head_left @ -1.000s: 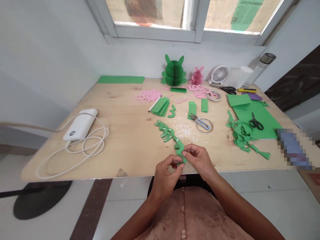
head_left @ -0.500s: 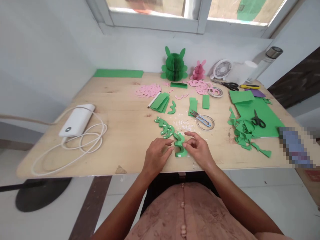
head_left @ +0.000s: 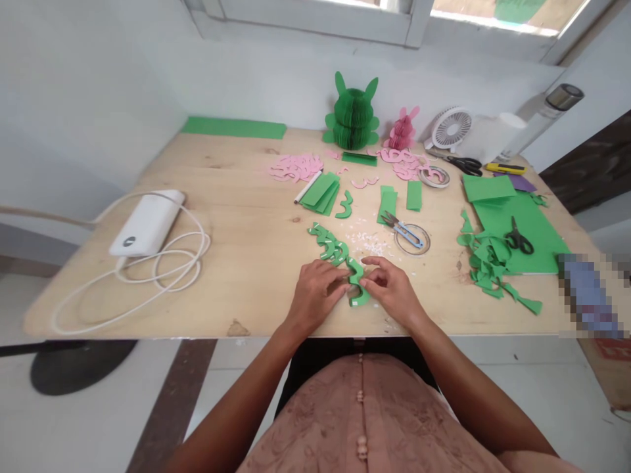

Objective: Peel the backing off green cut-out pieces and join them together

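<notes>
A wavy green paper cutout (head_left: 355,268) with small white patches lies at the table's near edge, between my two hands. My left hand (head_left: 318,294) has its thumb and forefinger closed on the cutout's left side. On the other side, my right hand (head_left: 393,290) pinches the right edge between thumb and fingertips. Just beyond my left fingers is a cluster of similar green cutouts (head_left: 328,246) marked with white bits. Another green wavy piece (head_left: 345,205) lies farther away. White paper scraps (head_left: 367,243) are scattered ahead of my hands.
Blue-handled thread snips (head_left: 407,233) lie over a tape ring. Green scraps (head_left: 488,259) and black scissors (head_left: 518,238) are at right. A white power bank (head_left: 148,223) with a looped cable lies left. Green (head_left: 352,118) and pink (head_left: 401,131) paper figures stand at the back.
My left fingers have moved right and closed in on the green cutout. The right hand stays at its right edge. The camera view has shifted slightly.
</notes>
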`<state>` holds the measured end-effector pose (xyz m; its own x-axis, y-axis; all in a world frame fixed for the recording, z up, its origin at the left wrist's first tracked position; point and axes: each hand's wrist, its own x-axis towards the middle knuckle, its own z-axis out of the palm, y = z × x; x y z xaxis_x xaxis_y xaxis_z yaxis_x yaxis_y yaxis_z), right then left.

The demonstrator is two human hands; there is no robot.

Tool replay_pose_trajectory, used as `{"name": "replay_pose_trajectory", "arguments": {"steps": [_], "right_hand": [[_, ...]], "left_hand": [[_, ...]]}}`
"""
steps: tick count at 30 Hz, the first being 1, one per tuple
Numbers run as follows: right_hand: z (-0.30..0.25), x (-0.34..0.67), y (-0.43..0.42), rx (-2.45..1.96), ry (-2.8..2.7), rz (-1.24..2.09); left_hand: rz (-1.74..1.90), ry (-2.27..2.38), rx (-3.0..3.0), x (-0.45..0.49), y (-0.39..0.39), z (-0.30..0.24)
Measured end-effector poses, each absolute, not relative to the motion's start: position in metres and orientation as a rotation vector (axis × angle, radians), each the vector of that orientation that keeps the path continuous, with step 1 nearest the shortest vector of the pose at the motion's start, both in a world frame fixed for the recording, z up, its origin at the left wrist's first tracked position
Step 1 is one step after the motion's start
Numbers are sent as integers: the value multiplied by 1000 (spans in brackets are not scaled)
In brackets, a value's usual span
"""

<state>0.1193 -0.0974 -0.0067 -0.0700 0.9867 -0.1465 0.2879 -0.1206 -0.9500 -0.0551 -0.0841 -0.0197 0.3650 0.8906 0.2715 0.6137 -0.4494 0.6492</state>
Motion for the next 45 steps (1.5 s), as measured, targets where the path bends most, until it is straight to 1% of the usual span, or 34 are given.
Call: {"name": "replay_pose_trajectory", "arguments": {"steps": [11,23,45], "right_hand": [[-5,118,-96,-1532,-1485,1153],[-9,118,-96,-1536,-1475,1187],[-13,120,-93,-1535,-1524,1187]], "left_hand": [[828,1302,2178,-53,-82,-20],[863,1295,2170,-53,-82,-22],[820,1295,2167,-53,-81,-21]]}}
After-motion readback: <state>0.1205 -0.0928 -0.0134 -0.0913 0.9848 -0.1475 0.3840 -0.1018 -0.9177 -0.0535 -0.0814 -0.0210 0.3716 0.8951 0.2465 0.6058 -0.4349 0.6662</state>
